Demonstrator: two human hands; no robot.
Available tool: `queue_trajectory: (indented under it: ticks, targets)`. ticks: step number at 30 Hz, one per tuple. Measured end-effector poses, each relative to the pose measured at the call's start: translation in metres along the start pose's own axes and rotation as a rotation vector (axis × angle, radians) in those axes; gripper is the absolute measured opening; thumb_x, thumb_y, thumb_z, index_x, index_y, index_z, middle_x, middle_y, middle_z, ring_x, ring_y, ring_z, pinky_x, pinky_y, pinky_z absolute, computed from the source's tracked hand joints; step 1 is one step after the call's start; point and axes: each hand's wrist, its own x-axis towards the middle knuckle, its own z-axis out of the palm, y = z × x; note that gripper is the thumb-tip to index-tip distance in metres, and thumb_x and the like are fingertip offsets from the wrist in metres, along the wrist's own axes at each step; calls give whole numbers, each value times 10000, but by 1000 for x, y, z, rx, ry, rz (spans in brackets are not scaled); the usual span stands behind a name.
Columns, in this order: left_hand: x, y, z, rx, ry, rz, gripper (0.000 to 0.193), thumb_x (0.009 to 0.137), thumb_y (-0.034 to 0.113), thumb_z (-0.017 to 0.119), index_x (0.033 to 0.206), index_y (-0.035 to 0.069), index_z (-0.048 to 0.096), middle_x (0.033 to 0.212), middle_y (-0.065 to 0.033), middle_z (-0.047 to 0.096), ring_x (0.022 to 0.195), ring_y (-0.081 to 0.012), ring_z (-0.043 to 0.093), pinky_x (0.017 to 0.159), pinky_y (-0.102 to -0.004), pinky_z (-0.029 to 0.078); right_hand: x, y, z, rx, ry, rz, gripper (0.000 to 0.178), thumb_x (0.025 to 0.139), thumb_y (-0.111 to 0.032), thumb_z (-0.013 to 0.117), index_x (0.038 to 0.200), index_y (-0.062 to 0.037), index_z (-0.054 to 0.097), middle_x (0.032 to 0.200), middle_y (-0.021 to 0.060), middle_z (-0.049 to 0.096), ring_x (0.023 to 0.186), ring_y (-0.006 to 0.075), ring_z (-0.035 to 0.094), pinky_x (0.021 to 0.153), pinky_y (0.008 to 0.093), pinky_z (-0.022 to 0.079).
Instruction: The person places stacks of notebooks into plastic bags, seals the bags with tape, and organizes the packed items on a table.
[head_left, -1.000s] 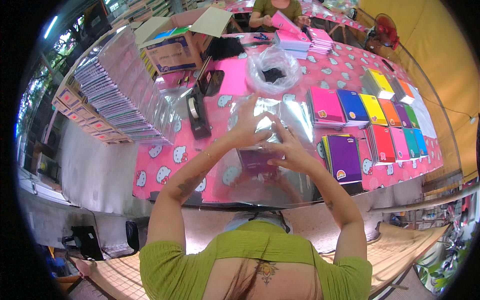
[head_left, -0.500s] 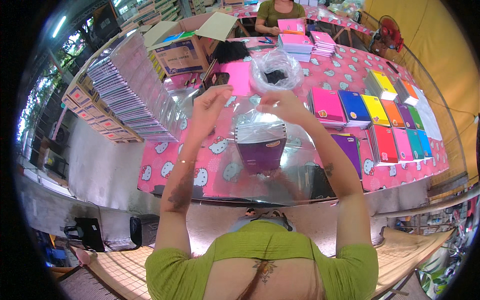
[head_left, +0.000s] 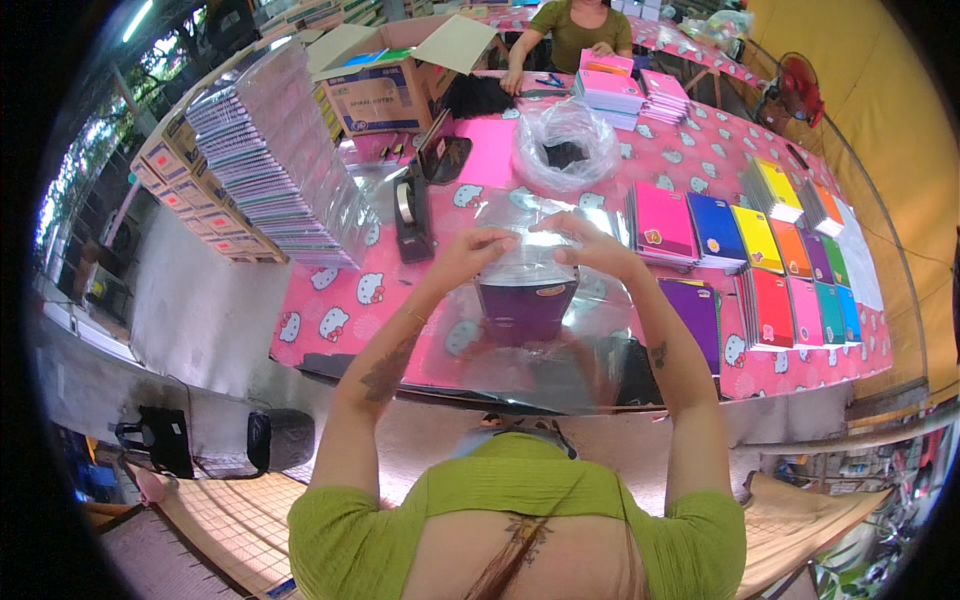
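Note:
A stack of purple spiral notebooks [head_left: 525,305] stands in front of me on a wide sheet of clear plastic film [head_left: 600,330]. Film is folded over the stack's far, upper end. My left hand [head_left: 478,252] lies at the left of that end, fingertips pressed together on the plastic. On the other side my right hand [head_left: 592,245] has curled fingers and thumb at the film. Glare hides the exact edge between the fingertips. To the left of my left hand stands a black tape dispenser [head_left: 412,218] with a roll of tape.
Notebooks in several colours [head_left: 765,240] fill the table's right side. At the left rises a tall stack of spiral notebooks [head_left: 270,165] beside an open carton [head_left: 385,100]. A clear plastic bag [head_left: 567,150] lies beyond my hands. Across the table sits a co-worker [head_left: 575,30] near pink notebooks.
Both hands have come down and nearer, from above the stack onto the film at its far end. The tape dispenser, hidden before, now shows. The co-worker's one hand has moved to the table.

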Motion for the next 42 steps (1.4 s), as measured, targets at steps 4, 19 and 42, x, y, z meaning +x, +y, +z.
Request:
queue_trajectory:
  ticks: [4, 19, 42]
  targets:
    - [-20, 19, 1, 395, 22, 284, 483, 919, 345, 655, 1282, 34, 592, 1215, -98, 640, 1083, -206, 596, 897, -331, 480, -19, -11, 17, -402, 51, -114, 908, 701, -498, 811, 1414, -89, 425, 1444, 137, 424, 1344, 311, 394, 1106, 430, 314]
    - [-14, 43, 15, 681, 7, 98, 342, 825, 239, 717, 1115, 77, 636, 981, -167, 643, 852, -327, 612, 710, -418, 478, -12, -17, 47, -751, 256, -88, 287, 754, -206, 759, 964, -64, 625, 894, 114, 645, 868, 314, 618, 766, 426, 486]
    - [-27, -128, -135, 36, 857, -408, 167, 838, 187, 719, 875, 25, 710, 768, -80, 673, 658, -170, 642, 581, -299, 509, 16, 14, 25, -162, 356, 98, 373, 804, -250, 752, 1097, -39, 659, 841, 33, 672, 760, 114, 611, 701, 283, 492]
